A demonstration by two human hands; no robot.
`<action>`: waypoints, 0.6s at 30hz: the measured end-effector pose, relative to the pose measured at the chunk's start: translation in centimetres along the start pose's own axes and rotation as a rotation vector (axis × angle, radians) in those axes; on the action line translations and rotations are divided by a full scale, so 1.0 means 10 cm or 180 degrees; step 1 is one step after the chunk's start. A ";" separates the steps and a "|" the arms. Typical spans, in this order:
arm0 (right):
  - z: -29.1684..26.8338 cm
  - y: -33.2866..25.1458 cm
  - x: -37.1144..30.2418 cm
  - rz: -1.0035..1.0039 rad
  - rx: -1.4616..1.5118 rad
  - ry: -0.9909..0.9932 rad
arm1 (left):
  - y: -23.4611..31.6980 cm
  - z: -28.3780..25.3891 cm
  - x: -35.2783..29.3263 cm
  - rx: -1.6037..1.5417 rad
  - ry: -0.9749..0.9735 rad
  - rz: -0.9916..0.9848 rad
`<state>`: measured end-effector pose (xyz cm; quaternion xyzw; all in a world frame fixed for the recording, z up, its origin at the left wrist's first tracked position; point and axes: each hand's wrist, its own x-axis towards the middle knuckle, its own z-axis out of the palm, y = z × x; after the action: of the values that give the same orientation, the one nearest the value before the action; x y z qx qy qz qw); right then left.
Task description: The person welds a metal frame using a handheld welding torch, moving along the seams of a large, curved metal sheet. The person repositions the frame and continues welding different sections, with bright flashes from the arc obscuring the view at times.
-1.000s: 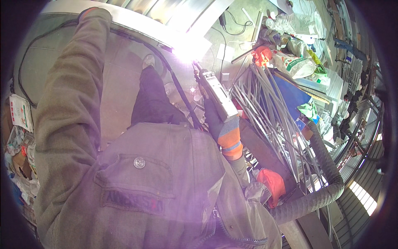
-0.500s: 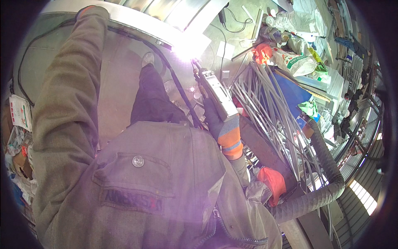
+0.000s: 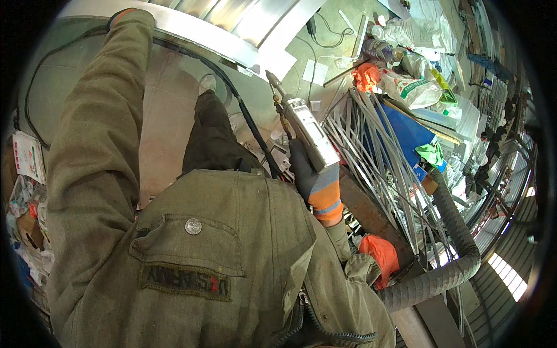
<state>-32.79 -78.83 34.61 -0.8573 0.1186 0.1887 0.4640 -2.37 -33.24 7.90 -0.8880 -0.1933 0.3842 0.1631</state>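
Observation:
In my gloved right hand (image 3: 301,169) I grip a handheld welding gun (image 3: 313,134), a silver body with a narrow nozzle and a brass-coloured fitting. Its tip points up and left, a short gap from the corner of a shiny metal panel (image 3: 217,42) with a pale rim and ribbed face. My left arm stretches far forward to the panel's left end. Only the orange-edged glove of my left hand (image 3: 119,17) shows past the sleeve, by the panel's rim; its fingers are hidden. A black cable (image 3: 238,100) runs below the panel down toward my waist.
Long thin metal strips (image 3: 377,156) lie bundled at the right, beside a blue sheet (image 3: 400,130). A thick ribbed hose (image 3: 449,272) curves round at the lower right near a red cloth or bag (image 3: 380,258). Plastic bags (image 3: 412,90) clutter the far right; boxes (image 3: 29,158) stand left.
The bright violet-white flare at the gun's tip has gone out, and the purple haze with it. The gun has shifted slightly and its tip now stands apart from the panel. My left arm is nearly unchanged.

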 end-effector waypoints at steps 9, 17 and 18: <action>0.10 -0.12 0.34 0.0017 -0.0153 0.0117 | 0.03 -0.01 -0.09 -0.0138 -0.0028 -0.0002; 0.12 -0.06 0.42 -0.0170 -0.0267 0.0013 | 0.02 -0.06 -0.12 -0.0260 0.0011 -0.0033; 0.12 -0.05 0.43 -0.0213 -0.0252 0.0021 | 0.02 -0.06 -0.13 -0.0274 0.0016 -0.0029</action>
<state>-29.01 -77.65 32.55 -0.8792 0.0838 0.1748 0.4353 -2.66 -34.11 8.97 -0.8943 -0.2132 0.3725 0.1270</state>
